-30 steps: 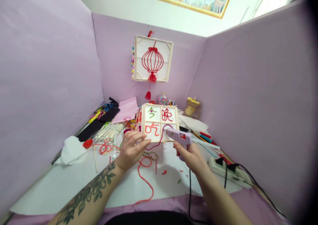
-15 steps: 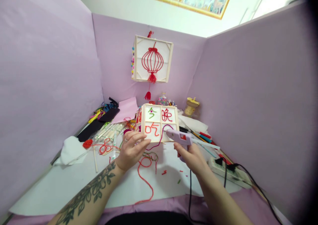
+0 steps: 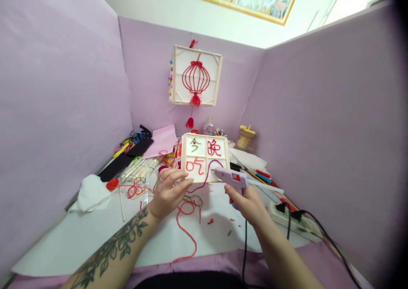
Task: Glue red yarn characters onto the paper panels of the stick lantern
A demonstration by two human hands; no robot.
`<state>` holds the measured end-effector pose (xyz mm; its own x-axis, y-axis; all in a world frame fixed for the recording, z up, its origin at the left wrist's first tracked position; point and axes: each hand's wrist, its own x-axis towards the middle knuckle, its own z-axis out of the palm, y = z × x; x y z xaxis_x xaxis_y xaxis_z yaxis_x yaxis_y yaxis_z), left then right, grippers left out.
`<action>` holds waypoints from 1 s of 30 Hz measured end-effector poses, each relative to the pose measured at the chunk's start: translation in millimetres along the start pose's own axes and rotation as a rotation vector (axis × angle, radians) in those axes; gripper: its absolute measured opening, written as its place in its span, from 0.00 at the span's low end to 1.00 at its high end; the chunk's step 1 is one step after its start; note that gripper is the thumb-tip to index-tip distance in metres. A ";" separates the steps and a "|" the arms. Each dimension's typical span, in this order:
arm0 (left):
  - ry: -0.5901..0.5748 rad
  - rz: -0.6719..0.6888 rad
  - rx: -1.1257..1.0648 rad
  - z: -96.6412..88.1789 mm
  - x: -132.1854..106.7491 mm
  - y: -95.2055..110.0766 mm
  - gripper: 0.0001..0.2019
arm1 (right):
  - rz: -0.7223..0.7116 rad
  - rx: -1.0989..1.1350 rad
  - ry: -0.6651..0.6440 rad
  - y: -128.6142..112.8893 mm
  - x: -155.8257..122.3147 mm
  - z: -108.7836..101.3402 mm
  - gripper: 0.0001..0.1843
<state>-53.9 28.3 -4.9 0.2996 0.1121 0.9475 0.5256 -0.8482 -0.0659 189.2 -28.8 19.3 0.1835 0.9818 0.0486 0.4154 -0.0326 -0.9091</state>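
While my left hand (image 3: 168, 193) grips the wood-framed box (image 3: 206, 157), my right hand (image 3: 247, 202) grasps the glue gun (image 3: 232, 177) near purple yarn (image 3: 207, 177).

Single head-worn view, close above white worktop (image 3: 219, 240), facing forward, down.

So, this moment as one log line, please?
left hand: touching white box | right hand: holding glue gun | purple yarn: partly on lower right panel

Right hand (image 3: 247, 202): shifted slightly right | glue gun (image 3: 231, 177): moved with it, nozzle slightly lower | black cord (image 3: 245, 250): nudged right
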 end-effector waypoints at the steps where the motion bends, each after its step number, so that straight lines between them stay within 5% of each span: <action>1: 0.001 -0.001 -0.001 0.0 -0.1 0.0 0.17 | 0.002 0.002 -0.001 -0.1 -0.3 -0.3 0.20; 30: -0.008 -0.011 0.002 -0.5 0.8 0.8 0.16 | 0.016 -0.099 0.015 22.0 -3.5 -11.5 0.21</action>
<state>-53.7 27.5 -4.0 0.2998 0.1254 0.9457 0.5301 -0.8461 -0.0559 208.0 -35.1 3.9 0.2040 0.9781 0.0410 0.4981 -0.0677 -0.8645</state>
